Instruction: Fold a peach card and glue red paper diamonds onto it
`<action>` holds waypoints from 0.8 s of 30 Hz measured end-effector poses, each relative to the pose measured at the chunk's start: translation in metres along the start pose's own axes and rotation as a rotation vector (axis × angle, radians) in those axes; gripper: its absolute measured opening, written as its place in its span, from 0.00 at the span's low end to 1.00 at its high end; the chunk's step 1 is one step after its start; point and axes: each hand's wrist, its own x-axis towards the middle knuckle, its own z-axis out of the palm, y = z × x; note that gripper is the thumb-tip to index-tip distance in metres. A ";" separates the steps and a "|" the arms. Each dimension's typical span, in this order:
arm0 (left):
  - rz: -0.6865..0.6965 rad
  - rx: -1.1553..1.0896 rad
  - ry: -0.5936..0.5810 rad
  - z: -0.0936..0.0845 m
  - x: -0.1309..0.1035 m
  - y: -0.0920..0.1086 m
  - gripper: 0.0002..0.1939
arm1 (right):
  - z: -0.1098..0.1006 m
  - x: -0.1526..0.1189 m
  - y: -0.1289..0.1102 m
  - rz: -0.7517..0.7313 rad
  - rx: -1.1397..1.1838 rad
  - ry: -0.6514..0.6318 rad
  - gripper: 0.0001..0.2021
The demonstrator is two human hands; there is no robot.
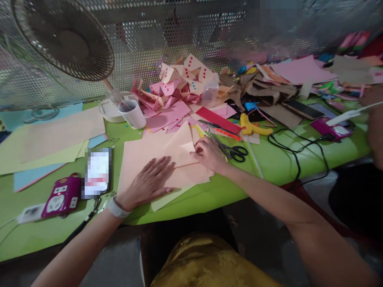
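Observation:
Peach paper sheets [134, 159] lie on the green table in front of me, the upper one partly folded. My left hand [146, 179] rests flat on the paper, fingers stretched out, with a pale band around the wrist. At the paper's right side, my right hand [209, 153] pinches a small folded flap [188, 148] between thumb and fingers. Black-handled scissors [235, 152] lie just right of that hand. Under the peach sheets, a pale yellow sheet [170, 197] sticks out toward the table's front edge.
A fan [72, 40] stands at the back left, near a white cup [133, 115]. A phone [97, 171] and a purple power strip [62, 195] lie at left. Paper scraps [179, 81] heap at the back. A yellow glue gun [253, 125] and black cable [295, 149] are at right.

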 end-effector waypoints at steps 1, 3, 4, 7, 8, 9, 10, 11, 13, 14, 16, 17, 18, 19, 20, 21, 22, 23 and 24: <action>0.002 0.010 -0.007 0.000 0.000 0.000 0.40 | 0.000 0.000 0.001 -0.001 0.001 0.001 0.09; 0.008 0.024 -0.019 0.001 0.000 0.000 0.40 | -0.001 0.000 0.002 0.001 0.006 0.002 0.09; 0.008 0.025 -0.021 0.001 0.000 0.000 0.40 | -0.001 0.000 0.002 0.003 0.008 0.003 0.09; -0.002 0.014 -0.010 0.000 0.000 0.001 0.40 | 0.000 0.000 0.001 0.014 0.008 0.005 0.09; -0.008 0.010 -0.007 -0.001 0.000 0.001 0.40 | 0.000 0.000 0.001 0.016 0.006 0.004 0.09; -0.013 0.007 -0.005 -0.001 0.001 0.001 0.39 | 0.000 0.000 0.001 0.016 0.003 0.003 0.09; -0.016 0.003 -0.003 -0.002 0.000 0.001 0.39 | 0.000 -0.001 0.001 0.016 0.003 0.001 0.09; -0.020 -0.002 0.000 -0.002 0.000 0.001 0.39 | 0.000 -0.001 0.001 0.013 0.003 0.001 0.09; -0.037 -0.014 0.001 -0.002 -0.001 0.000 0.39 | 0.000 -0.001 0.002 0.005 0.006 0.004 0.09; -0.053 -0.025 -0.002 -0.002 -0.002 -0.001 0.39 | 0.001 -0.001 0.002 0.000 0.007 0.006 0.09; -0.109 -0.057 -0.019 -0.003 -0.005 -0.004 0.39 | 0.001 -0.001 0.003 -0.010 0.010 0.009 0.10; -0.140 -0.081 -0.031 -0.004 -0.006 -0.005 0.38 | 0.001 -0.001 0.004 -0.014 0.011 0.011 0.10; -0.167 -0.113 -0.043 -0.005 -0.007 -0.007 0.37 | 0.001 -0.002 0.004 -0.016 0.012 0.012 0.10; -0.186 -0.155 -0.053 -0.008 -0.009 -0.010 0.37 | 0.001 -0.002 0.005 -0.018 0.013 0.014 0.10; -0.197 -0.209 -0.062 -0.011 -0.010 -0.012 0.35 | 0.001 -0.002 0.005 -0.019 0.014 0.018 0.10; -0.200 -0.277 -0.071 -0.014 -0.012 -0.015 0.34 | 0.002 -0.002 0.006 -0.021 0.016 0.021 0.11; -0.203 -0.357 -0.073 -0.018 -0.013 -0.019 0.32 | 0.002 -0.002 0.007 -0.023 0.017 0.025 0.11; -0.216 -0.446 -0.069 -0.022 -0.015 -0.022 0.29 | 0.003 -0.002 0.007 -0.026 0.018 0.029 0.11; -0.241 -0.536 -0.056 -0.024 -0.017 -0.026 0.27 | 0.003 -0.002 0.008 -0.029 0.018 0.034 0.11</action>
